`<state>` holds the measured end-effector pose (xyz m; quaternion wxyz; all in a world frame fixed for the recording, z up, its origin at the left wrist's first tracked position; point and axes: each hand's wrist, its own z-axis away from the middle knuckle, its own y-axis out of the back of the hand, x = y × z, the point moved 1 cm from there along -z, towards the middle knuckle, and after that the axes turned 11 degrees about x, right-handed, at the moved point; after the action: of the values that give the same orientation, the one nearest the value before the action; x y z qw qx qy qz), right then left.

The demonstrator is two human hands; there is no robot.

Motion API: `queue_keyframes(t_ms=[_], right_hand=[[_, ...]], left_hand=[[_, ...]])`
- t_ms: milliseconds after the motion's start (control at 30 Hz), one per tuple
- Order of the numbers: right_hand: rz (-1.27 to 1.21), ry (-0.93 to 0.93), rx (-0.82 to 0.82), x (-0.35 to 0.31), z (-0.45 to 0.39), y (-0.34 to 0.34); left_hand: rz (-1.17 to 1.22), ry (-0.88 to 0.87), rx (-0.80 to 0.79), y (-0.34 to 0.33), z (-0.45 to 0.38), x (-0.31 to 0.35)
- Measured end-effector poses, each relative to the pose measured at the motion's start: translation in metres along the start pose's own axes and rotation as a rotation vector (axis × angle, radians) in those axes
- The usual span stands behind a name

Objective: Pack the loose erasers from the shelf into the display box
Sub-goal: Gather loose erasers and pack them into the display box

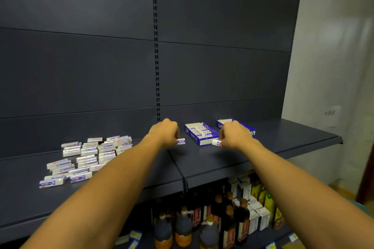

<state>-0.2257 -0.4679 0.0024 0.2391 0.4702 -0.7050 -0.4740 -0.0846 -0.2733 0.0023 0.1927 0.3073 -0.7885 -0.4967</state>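
While each hand, left point(165, 131), right point(235, 135), pinches an eraser, fingertips hidden, second box point(248, 127) half covered

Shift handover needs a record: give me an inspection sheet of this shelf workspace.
Surface: dark grey shelf, two panels joined near the middle.
Job's things: loose erasers piled at left; blue display box partly filled with a row; second blue box behind the right hand, contents hidden.
Clutter: nothing seen.
Hands: left hand holds one eraser; right hand holds another eraser at the display box's front edge.
Cables: nothing seen.
Surroundings: dark bottles and cartons on the lower shelf; pale wall with a paper note at right.
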Motion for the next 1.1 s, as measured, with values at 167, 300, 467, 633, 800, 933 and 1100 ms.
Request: queue_keyframes(t_ms=[167,300,467,633,800,933,1100], right_hand=[[-0.009,-0.007,0.004,0.022,0.003,-0.007],[0.002,-0.005,0.025,0.036,-0.006,-0.014],[0.009,-0.017,0.039,0.054,-0.031,-0.024],[-0.020,-0.014,0.031,0.064,-0.069,-0.040],[-0.035,0.012,0.013,0.069,-0.114,-0.054],[-0.067,0.036,0.018,0.067,-0.152,-0.061],[-0.114,0.089,0.007,0.061,-0.182,-0.079]], left_hand=[[-0.016,-0.003,-0.022,-0.009,-0.008,0.020],[0.011,0.003,0.006,-0.014,-0.031,0.028],[0.029,-0.007,0.013,-0.031,-0.061,0.035],[0.044,0.016,0.010,-0.049,-0.095,0.033],[0.058,0.038,-0.007,-0.066,-0.129,0.025],[0.093,0.078,0.016,-0.074,-0.157,0.014],[0.171,0.127,0.008,-0.090,-0.174,0.005]])
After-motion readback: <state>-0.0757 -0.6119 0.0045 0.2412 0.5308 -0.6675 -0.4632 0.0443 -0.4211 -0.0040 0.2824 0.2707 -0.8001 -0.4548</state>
